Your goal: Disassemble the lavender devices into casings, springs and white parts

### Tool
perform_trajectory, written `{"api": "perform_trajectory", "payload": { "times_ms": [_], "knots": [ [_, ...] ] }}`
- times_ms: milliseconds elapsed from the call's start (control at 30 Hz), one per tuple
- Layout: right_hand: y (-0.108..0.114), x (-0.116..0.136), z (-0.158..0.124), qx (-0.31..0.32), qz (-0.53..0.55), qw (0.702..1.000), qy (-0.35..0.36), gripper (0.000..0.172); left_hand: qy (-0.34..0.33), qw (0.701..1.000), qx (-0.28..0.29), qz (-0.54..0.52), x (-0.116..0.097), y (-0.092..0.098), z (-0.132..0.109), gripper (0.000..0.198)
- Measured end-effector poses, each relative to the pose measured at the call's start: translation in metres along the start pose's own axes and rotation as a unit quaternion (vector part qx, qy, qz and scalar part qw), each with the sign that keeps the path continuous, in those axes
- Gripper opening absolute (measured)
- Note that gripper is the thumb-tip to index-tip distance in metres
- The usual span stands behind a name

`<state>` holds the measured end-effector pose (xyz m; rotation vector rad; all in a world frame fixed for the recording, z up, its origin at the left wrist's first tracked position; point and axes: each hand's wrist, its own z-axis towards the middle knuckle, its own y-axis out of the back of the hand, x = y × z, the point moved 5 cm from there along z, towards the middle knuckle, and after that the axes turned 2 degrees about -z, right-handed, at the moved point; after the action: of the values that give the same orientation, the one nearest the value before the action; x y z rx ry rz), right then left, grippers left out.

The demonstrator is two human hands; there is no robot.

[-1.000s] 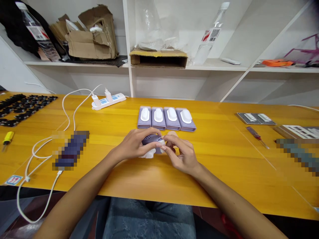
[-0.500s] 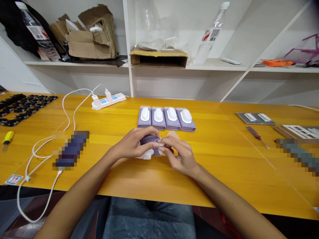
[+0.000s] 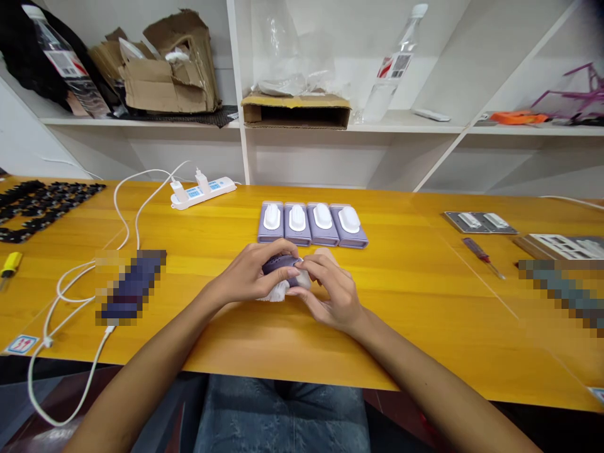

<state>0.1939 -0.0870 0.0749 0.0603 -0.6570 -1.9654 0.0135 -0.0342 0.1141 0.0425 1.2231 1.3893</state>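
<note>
A small purple casing [image 3: 284, 277] with a patch of small round holes is between my hands, just above the wooden table. My left hand [image 3: 250, 274] curls around its left side, thumb in front and fingers over the top. White crumpled tissue [image 3: 274, 292] hangs below the casing, and more white material shows at its right end. There my right hand [image 3: 336, 289] pinches the white material against the casing, its thumb lower and in front. The fingers hide much of the casing. Behind my hands stand several purple cases [image 3: 297, 236] in a row, each topped by a white oval piece [image 3: 323, 216].
On the left are a phone [image 3: 134, 286] on a white cable, a power strip [image 3: 204, 192], a yellow-handled screwdriver [image 3: 9, 264] and black parts [image 3: 47, 201]. To the right lie another screwdriver [image 3: 482, 257] and a grey plate [image 3: 480, 223] with white pieces. Shelves rise behind.
My right thumb has moved down and left along the casing, opening a wider gap to the fingers. My left hand keeps its hold. The view has shifted slightly.
</note>
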Motion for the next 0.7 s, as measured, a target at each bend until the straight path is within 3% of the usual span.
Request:
{"api": "perform_trajectory", "payload": {
  "times_ms": [367, 700],
  "knots": [
    [0.0006, -0.0038, 0.0031, -0.018, 0.086, 0.993, -0.078, 0.026, 0.004, 1.0, 0.015, -0.005, -0.0015, -0.0021, -0.0008, 0.021],
    [0.0004, -0.0087, 0.0005, -0.002, 0.131, 0.983, -0.126, 0.02, 0.001, 0.999, -0.011, -0.042, -0.0017, 0.0013, 0.0014, 0.021]
  ]
}}
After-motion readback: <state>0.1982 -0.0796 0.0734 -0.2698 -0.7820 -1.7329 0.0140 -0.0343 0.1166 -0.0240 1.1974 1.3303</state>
